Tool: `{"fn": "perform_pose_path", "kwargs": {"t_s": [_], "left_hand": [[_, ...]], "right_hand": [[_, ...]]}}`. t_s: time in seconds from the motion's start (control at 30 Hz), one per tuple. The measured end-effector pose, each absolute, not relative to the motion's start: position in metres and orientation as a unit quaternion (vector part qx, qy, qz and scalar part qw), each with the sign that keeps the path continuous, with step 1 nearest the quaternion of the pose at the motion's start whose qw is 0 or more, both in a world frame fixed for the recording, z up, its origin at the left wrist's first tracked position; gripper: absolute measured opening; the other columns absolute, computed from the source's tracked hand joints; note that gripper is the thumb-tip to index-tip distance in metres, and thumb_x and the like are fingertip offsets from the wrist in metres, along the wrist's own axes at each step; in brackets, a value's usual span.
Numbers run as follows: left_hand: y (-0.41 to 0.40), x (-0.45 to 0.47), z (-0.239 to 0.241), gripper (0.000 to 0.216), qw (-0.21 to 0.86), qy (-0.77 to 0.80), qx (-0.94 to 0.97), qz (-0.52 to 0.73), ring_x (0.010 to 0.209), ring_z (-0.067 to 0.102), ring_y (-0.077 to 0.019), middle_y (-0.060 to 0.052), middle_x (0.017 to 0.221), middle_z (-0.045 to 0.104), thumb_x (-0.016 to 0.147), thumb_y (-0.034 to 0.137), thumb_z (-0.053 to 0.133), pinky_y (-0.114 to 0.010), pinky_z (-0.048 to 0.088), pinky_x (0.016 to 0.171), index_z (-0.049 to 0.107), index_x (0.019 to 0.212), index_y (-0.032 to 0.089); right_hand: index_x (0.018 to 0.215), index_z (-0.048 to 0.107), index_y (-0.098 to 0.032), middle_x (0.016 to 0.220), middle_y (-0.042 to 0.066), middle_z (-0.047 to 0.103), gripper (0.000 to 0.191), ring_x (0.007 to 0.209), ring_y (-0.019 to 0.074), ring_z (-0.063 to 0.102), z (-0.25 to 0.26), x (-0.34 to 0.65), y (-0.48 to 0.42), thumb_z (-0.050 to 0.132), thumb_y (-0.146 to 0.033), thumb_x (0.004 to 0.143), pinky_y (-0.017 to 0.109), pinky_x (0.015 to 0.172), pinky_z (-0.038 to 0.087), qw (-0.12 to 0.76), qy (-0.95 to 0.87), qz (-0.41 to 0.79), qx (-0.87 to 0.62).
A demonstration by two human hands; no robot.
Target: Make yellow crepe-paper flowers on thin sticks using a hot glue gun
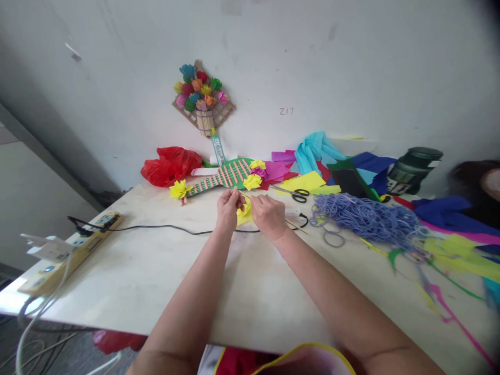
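Close together over the middle of the table, my left hand (229,209) and my right hand (269,214) are both closed. A thin wooden stick (296,226) runs out past my right hand toward the lower right; its other end is hidden by the fingers. Between the hands shows a narrow yellowish strip (245,195), pinched at the left fingertips, too small to tell whether it is paper or stick. Yellow crepe paper (244,214) lies just below and behind the hands. Beyond them rests a green guitar-shaped craft (234,174) with pale strips and yellow and purple paper flowers.
Black-handled scissors (299,195) lie right of the hands, near a tangled heap of bluish rubber bands (367,219). Coloured paper (312,182) and a dark green jar (413,169) are at the back right. A power strip (70,255) sits left, its black cord (164,226) crossing the table.
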State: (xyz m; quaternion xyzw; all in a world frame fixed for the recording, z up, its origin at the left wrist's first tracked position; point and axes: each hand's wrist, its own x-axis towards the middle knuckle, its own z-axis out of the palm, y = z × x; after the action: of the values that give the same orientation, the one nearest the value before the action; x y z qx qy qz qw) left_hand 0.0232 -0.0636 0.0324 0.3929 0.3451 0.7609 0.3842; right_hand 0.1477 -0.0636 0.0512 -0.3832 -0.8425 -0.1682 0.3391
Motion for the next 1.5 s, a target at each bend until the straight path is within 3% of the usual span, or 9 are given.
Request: {"fn": "perform_pose_path", "kwargs": {"t_s": [0.3,0.53,0.6,0.67,0.73,0.77,0.97,1.1,1.5], "left_hand": [[-0.064,0.020,0.040,0.031,0.415,0.353,0.337,0.768,0.040,0.035,-0.0033,0.002,0.051,0.055,0.064,0.037,0.076,-0.017,0.028,0.038,0.053,0.067,0.015],[-0.063,-0.024,0.042,0.036,0.228,0.514,0.307,0.768,0.038,0.036,-0.0079,0.002,0.045,0.049,0.078,0.046,0.057,-0.021,0.029,0.039,0.045,0.056,0.019],[-0.064,-0.036,0.039,0.039,0.115,0.666,0.314,0.667,0.052,0.053,-0.0157,-0.004,0.051,0.055,0.082,0.045,0.049,-0.026,0.041,0.050,0.049,0.053,0.019],[-0.066,-0.043,0.035,0.029,0.023,0.799,0.342,0.493,0.092,0.060,-0.0294,-0.012,0.076,0.068,0.078,0.039,0.055,-0.038,0.048,0.074,0.060,0.058,0.018],[-0.069,-0.045,0.031,0.014,-0.060,0.829,0.399,0.388,0.127,0.039,-0.0361,-0.012,0.118,0.063,0.072,0.028,0.062,-0.048,0.037,0.097,0.070,0.079,0.019],[-0.069,-0.044,0.029,0.020,-0.076,0.836,0.408,0.359,0.133,0.031,-0.0368,-0.010,0.131,0.055,0.071,0.026,0.062,-0.051,0.031,0.102,0.071,0.088,0.020],[-0.063,-0.032,0.019,0.025,-0.030,0.831,0.457,0.315,0.128,0.036,-0.0334,-0.006,0.124,0.062,0.079,0.036,0.054,-0.048,0.029,0.104,0.074,0.078,0.021],[-0.057,-0.026,0.011,0.030,-0.001,0.825,0.487,0.285,0.130,0.033,-0.0357,-0.007,0.129,0.058,0.077,0.046,0.055,-0.056,0.019,0.107,0.074,0.078,0.023],[-0.048,-0.014,0.005,0.023,0.044,0.817,0.517,0.252,0.135,0.024,-0.0353,-0.007,0.140,0.047,0.069,0.039,0.060,-0.063,0.005,0.109,0.070,0.082,0.023]], "right_hand": [[0.084,0.067,-0.015,0.078,0.007,0.069,0.028,0.069,0.0157,0.059,0.049,0.148,-0.059,0.040,-0.012,0.089,0.028,0.056,0.027,0.339,-0.843,-0.098,-0.405],[0.100,0.067,-0.017,0.084,0.007,0.072,0.028,0.076,0.0189,0.063,0.052,0.154,-0.046,0.041,-0.025,0.092,0.027,0.063,0.034,0.348,-0.815,0.032,-0.461],[0.104,0.067,-0.019,0.086,0.006,0.072,0.030,0.077,0.0193,0.063,0.052,0.155,-0.045,0.040,-0.028,0.092,0.027,0.065,0.035,0.341,-0.813,0.056,-0.470],[0.106,0.067,-0.021,0.087,0.006,0.073,0.031,0.079,0.0195,0.063,0.052,0.155,-0.045,0.040,-0.029,0.092,0.027,0.067,0.035,0.332,-0.812,0.069,-0.475],[0.106,0.068,-0.022,0.088,0.006,0.073,0.032,0.080,0.0195,0.063,0.052,0.156,-0.046,0.040,-0.029,0.092,0.027,0.067,0.035,0.323,-0.811,0.072,-0.482],[0.106,0.068,-0.022,0.088,0.006,0.073,0.032,0.080,0.0195,0.063,0.052,0.156,-0.046,0.040,-0.029,0.092,0.027,0.067,0.035,0.318,-0.810,0.073,-0.487],[0.099,0.070,-0.022,0.087,0.006,0.073,0.030,0.079,0.0192,0.062,0.054,0.156,-0.046,0.042,-0.030,0.090,0.028,0.063,0.032,0.286,-0.810,0.073,-0.507],[0.095,0.071,-0.022,0.085,0.006,0.073,0.030,0.078,0.0189,0.062,0.053,0.156,-0.045,0.043,-0.031,0.089,0.028,0.061,0.030,0.279,-0.810,0.073,-0.511],[0.094,0.071,-0.022,0.085,0.006,0.072,0.030,0.081,0.0206,0.063,0.048,0.155,-0.042,0.043,-0.033,0.089,0.028,0.064,0.034,0.270,-0.812,0.079,-0.512]]}}
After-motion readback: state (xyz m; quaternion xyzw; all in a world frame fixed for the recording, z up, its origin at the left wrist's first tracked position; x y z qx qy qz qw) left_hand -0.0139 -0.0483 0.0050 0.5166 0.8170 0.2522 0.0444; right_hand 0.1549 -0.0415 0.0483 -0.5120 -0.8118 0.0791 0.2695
